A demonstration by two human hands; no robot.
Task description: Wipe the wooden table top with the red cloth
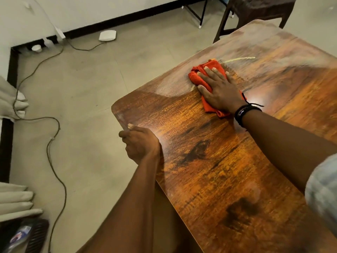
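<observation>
The wooden table top [228, 170] fills the right half of the view, glossy with dark grain. A red cloth [200, 79] lies bunched on its far left part. My right hand [220, 90] presses flat on the cloth with straight, spread fingers, a black band on the wrist. My left hand [140, 143] grips the table's left edge near the rounded corner, fingers curled round the rim. A pale dusty film and a light streak [238, 59] cover the far part of the top beyond the cloth.
A brown stool [255, 13] stands past the table's far end. A long cable [54, 143] trails over the grey floor to a white device [107, 35] by the wall. Pale curtains [12, 103] hang at the left.
</observation>
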